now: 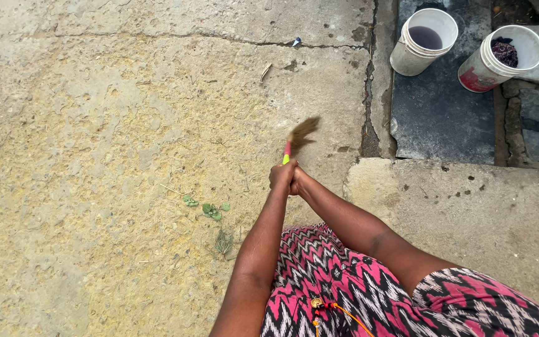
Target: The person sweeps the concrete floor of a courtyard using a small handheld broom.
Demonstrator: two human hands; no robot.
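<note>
cracked concrete floor (95, 156); broom (299, 138) handle inside both hands' fingers (284, 173)

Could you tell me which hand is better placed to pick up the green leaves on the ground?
Probably left: both hands grip the broom, but the left hand is nearer the leaves.

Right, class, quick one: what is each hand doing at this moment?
Left hand: closed around the broom handle.
Right hand: closed against the left at the same handle; its exact hold is hidden.
</note>
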